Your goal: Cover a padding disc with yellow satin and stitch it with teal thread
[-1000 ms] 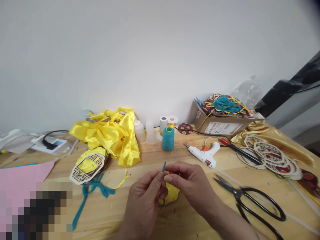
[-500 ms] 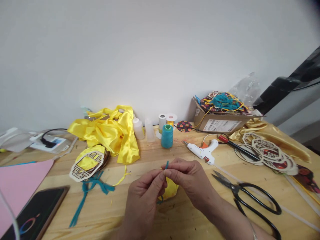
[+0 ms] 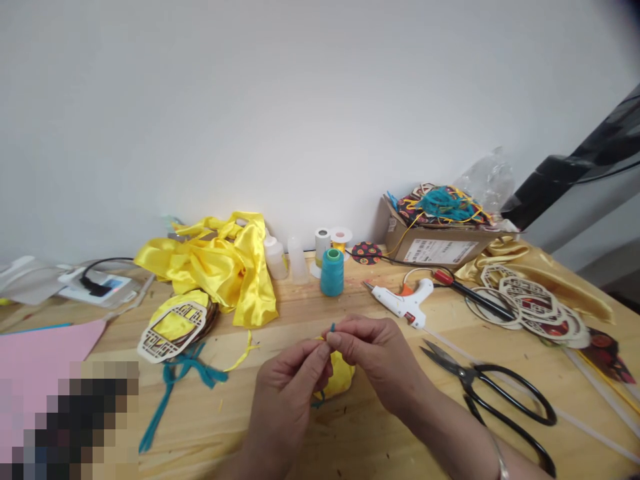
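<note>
My left hand (image 3: 297, 377) and my right hand (image 3: 373, 347) meet fingertip to fingertip low in the middle of the head view. Both pinch a teal cord (image 3: 333, 327), whose short end pokes up between the fingers. Beneath and behind the fingers is a yellow satin piece (image 3: 341, 375), partly covered by my hands. Another bit of teal cord shows at its lower left. Exactly how the cord runs inside the pinch is hidden.
Black-handled scissors (image 3: 467, 379) lie right of my hands, below a white glue gun (image 3: 404, 301). A teal thread cone (image 3: 333, 273) stands ahead. Left are yellow satin fabric (image 3: 210, 260) and a cut-out wooden frame (image 3: 175, 327); a filled cardboard box (image 3: 435, 243) sits back right.
Both hands stay pinched together in almost the same place. Less of the teal cord end sticks up above the fingers. The view has shifted slightly.
</note>
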`<state>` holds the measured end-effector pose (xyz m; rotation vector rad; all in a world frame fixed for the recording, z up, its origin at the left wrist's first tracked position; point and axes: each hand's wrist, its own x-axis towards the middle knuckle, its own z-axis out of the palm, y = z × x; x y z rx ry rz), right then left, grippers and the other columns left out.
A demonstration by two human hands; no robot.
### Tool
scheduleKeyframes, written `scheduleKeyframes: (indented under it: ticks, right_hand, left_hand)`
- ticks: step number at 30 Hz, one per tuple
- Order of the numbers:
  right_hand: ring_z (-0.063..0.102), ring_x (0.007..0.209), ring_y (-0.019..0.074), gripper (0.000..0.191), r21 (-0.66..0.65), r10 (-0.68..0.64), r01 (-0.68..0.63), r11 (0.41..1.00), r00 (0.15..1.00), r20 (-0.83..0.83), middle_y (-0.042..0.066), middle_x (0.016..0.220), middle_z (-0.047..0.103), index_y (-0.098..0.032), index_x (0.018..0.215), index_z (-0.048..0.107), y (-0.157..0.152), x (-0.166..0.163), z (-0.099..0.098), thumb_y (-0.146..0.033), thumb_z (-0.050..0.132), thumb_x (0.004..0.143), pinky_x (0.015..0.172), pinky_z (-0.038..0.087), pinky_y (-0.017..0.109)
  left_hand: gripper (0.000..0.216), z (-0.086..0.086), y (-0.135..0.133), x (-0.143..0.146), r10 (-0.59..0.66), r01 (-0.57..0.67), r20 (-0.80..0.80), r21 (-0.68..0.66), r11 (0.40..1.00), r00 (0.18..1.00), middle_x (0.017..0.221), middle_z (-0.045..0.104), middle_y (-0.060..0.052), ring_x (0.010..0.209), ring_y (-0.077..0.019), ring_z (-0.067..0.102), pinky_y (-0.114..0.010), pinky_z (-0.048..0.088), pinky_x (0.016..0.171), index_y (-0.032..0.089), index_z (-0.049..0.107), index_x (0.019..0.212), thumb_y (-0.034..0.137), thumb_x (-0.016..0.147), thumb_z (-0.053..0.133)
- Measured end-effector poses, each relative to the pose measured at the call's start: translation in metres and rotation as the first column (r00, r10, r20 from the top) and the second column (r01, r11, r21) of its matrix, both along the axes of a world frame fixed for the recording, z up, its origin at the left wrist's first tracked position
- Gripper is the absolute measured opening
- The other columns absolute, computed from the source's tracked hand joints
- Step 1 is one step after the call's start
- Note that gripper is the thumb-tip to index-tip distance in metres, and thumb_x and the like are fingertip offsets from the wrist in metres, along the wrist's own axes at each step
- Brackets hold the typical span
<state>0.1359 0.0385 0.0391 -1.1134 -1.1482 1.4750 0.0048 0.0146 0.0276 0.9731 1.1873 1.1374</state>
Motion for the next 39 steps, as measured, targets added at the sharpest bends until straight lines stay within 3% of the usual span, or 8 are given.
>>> scheduleKeyframes:
  ticks: [11, 18, 24, 26, 28, 30, 34, 39]
  right_hand:
    - [0.061, 0.086, 0.0162, 0.010, 0.162, -0.064, 0.087, 0.983, 0.988, -0.142, 0.003, 0.088, 0.068, -0.019, 0.072, 0.067, 0.002, 0.015, 0.015, -0.027, 0.063, 0.078, 0.083, 0.044, 0.032]
    - [0.042, 0.051, 0.0060, 0.018, 0.131, 0.011, 0.056, 0.990, 0.886, -0.463, -0.005, 0.056, 0.047, -0.016, 0.067, 0.055, -0.003, 0.022, 0.054, -0.023, 0.063, 0.082, 0.051, 0.037, 0.020]
    - [0.041, 0.053, 0.0064, 0.021, 0.230, -0.051, 0.150, 0.962, 0.920, -0.389, -0.005, 0.058, 0.047, -0.017, 0.066, 0.052, 0.011, 0.021, 0.063, -0.021, 0.056, 0.086, 0.052, 0.033, 0.021]
    - [0.043, 0.054, 0.0072, 0.022, 0.276, -0.063, 0.154, 0.949, 0.948, -0.313, -0.005, 0.059, 0.048, -0.018, 0.067, 0.051, 0.012, 0.018, 0.059, -0.024, 0.056, 0.087, 0.054, 0.034, 0.022]
    - [0.044, 0.056, 0.0082, 0.022, 0.328, -0.085, 0.145, 0.933, 0.978, -0.190, -0.005, 0.058, 0.048, -0.018, 0.067, 0.051, 0.006, 0.014, 0.055, -0.025, 0.055, 0.087, 0.056, 0.036, 0.023]
    - [0.045, 0.056, 0.0086, 0.020, 0.368, -0.114, 0.106, 0.924, 0.993, 0.000, -0.005, 0.057, 0.049, -0.019, 0.067, 0.052, -0.008, 0.010, 0.051, -0.022, 0.053, 0.087, 0.057, 0.038, 0.022]
    - [0.051, 0.063, 0.0084, 0.013, 0.497, -0.007, -0.179, 0.849, 0.937, 0.348, -0.004, 0.068, 0.056, -0.021, 0.077, 0.056, -0.045, 0.008, 0.037, -0.013, 0.050, 0.085, 0.059, 0.039, 0.018]
    - [0.055, 0.074, 0.0091, 0.012, 0.543, 0.153, -0.478, 0.691, 0.830, 0.536, -0.002, 0.081, 0.059, -0.025, 0.090, 0.056, -0.073, 0.018, 0.008, -0.021, 0.044, 0.091, 0.071, 0.043, 0.019]
  left_hand:
    - [0.015, 0.008, -0.002, -0.002, -0.016, 0.096, -0.330, 0.227, 0.969, 0.944, 0.067, 0.065, 0.000, 0.068, -0.0167, 0.057, -0.024, 0.042, 0.065, 0.025, 0.075, 0.071, 0.018, 0.078, 0.062]
    - [0.020, -0.015, 0.006, -0.009, 0.117, 0.238, -0.580, 0.499, 0.833, 0.806, 0.082, 0.070, -0.003, 0.094, -0.0236, 0.055, -0.037, 0.043, 0.086, 0.026, 0.074, 0.085, 0.018, 0.082, 0.057]
    - [0.038, 0.010, -0.004, -0.012, 0.506, -0.102, -0.554, 0.602, 0.792, 0.662, 0.125, 0.050, -0.013, 0.115, -0.0294, 0.045, -0.043, 0.038, 0.094, 0.019, 0.060, 0.116, 0.027, 0.079, 0.060]
    - [0.019, 0.028, -0.015, -0.012, 0.336, -0.132, -0.471, 0.414, 0.901, 0.815, 0.088, 0.063, -0.006, 0.083, -0.0223, 0.058, -0.033, 0.046, 0.075, 0.020, 0.068, 0.091, 0.033, 0.079, 0.060]
    - [0.028, 0.041, -0.024, -0.010, -0.069, 0.061, -0.246, -0.042, 0.997, 0.967, 0.059, 0.062, -0.002, 0.055, -0.0163, 0.054, -0.026, 0.042, 0.052, 0.018, 0.070, 0.072, 0.042, 0.079, 0.058]
    - [0.038, 0.046, -0.030, -0.006, -0.244, 0.292, 0.175, -0.352, 0.889, 0.954, 0.063, 0.068, -0.007, 0.056, -0.0171, 0.059, -0.025, 0.042, 0.051, 0.014, 0.072, 0.073, 0.049, 0.078, 0.057]
    - [0.026, 0.038, -0.029, -0.001, -0.166, 0.458, 0.606, -0.365, 0.810, 0.778, 0.072, 0.072, -0.009, 0.069, -0.0179, 0.065, -0.025, 0.047, 0.062, 0.011, 0.073, 0.074, 0.035, 0.075, 0.066]
    - [0.018, 0.029, -0.021, -0.002, -0.075, 0.327, 0.523, -0.409, 0.852, 0.849, 0.068, 0.071, -0.008, 0.060, -0.0133, 0.063, -0.021, 0.046, 0.057, 0.009, 0.071, 0.073, 0.021, 0.081, 0.061]
